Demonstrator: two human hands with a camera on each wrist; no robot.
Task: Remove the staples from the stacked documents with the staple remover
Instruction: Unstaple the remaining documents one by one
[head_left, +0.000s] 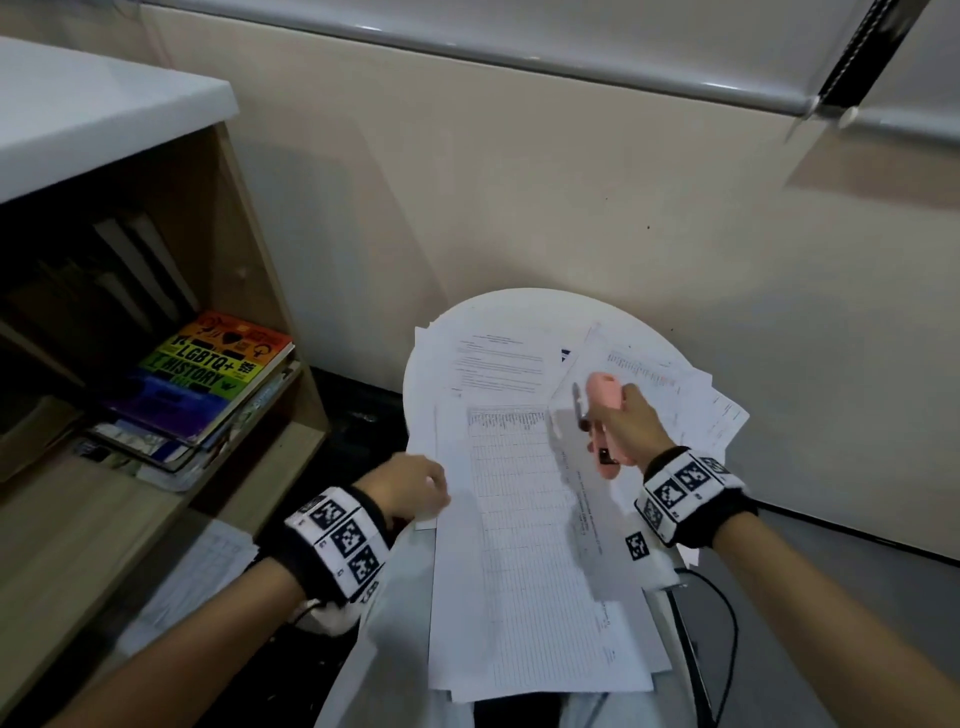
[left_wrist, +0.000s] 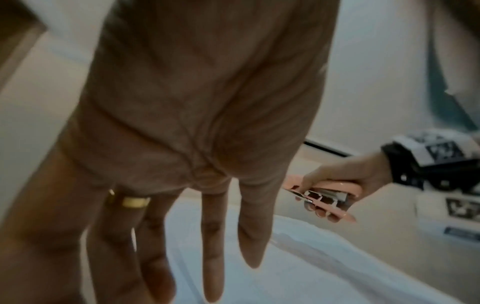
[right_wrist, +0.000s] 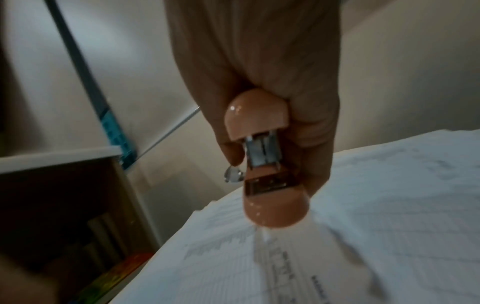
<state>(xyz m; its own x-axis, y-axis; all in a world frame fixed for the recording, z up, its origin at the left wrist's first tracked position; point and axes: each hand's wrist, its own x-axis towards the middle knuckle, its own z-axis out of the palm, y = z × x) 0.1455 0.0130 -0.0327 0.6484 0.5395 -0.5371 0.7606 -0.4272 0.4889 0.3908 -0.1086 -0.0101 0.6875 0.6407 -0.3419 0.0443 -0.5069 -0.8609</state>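
A loose stack of printed documents (head_left: 519, 519) lies fanned out on a small round white table (head_left: 519, 299), with a gridded sheet on top. My right hand (head_left: 623, 421) grips a pink staple remover (head_left: 605, 415) above the stack's upper right, its metal blade pointing up and left. In the right wrist view the staple remover (right_wrist: 270, 164) hangs just above the documents (right_wrist: 389, 226), clasped in my right hand (right_wrist: 259, 61). My left hand (head_left: 415, 488) is at the stack's left edge with its fingers (left_wrist: 213, 236) straight over the documents (left_wrist: 285, 267). Whether they touch the paper I cannot tell. No staple is visible.
A wooden bookshelf (head_left: 249, 291) stands close on the left, holding a rainbow-coloured book (head_left: 208, 374) on a pile of others. A loose sheet (head_left: 208, 571) lies on its lower board. A beige wall is right behind the table. A black cable (head_left: 727, 623) hangs at the right.
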